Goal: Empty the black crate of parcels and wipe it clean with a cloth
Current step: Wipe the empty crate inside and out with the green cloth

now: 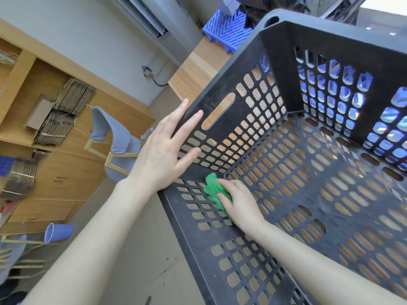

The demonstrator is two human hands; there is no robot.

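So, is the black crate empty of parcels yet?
Empty where visible: the black crate holds no parcels, only the right hand holding a green cloth.

Fig. 1. I read this as a packing or stock room: wooden shelving (48,71) holding tied bundles of flattened cardboard (73,95), a wood-grain table (198,71), a blue plastic crate (229,29), a blue chair (103,124).

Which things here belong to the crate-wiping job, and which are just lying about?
Job: black crate; green cloth; left hand on the crate wall; right hand gripping the cloth.
Lying about: blue crate; blue cup; chair; cardboard stacks.
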